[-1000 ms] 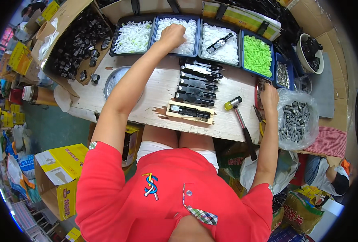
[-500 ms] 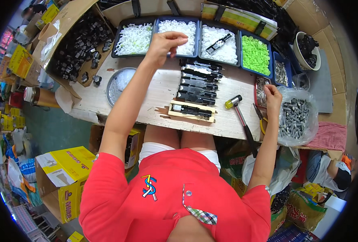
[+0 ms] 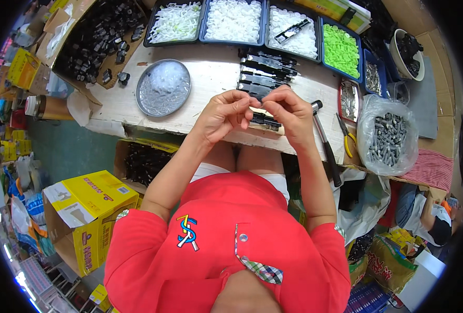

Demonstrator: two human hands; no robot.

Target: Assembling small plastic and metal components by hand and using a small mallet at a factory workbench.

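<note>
My left hand [image 3: 225, 116] and my right hand [image 3: 294, 116] meet over the front of the worktable, thumbs and fingers pinched close together. Whatever sits in either pinch is too small or hidden to make out. Beneath them lies a pale wooden holder [image 3: 280, 130] with a black, elongated part [image 3: 264, 120] in it, mostly covered by my hands. Behind it, several similar black parts [image 3: 268, 70] lie side by side in a row. A hammer [image 3: 326, 141] rests right of my right hand, its handle over the table edge.
Trays of white pieces [image 3: 233, 21] and green pieces [image 3: 341, 50] line the back. A round metal dish [image 3: 144, 107] stands left, beside a carton of black pieces [image 3: 103, 41]. At right are yellow-handled pliers [image 3: 349, 142], a red tray of metal pins [image 3: 349, 100] and a bag of grey parts [image 3: 387, 136].
My left hand has come back from the white-piece trays, and my right hand from the red pin tray. Both now meet over the wooden holder. The view has shifted slightly.
</note>
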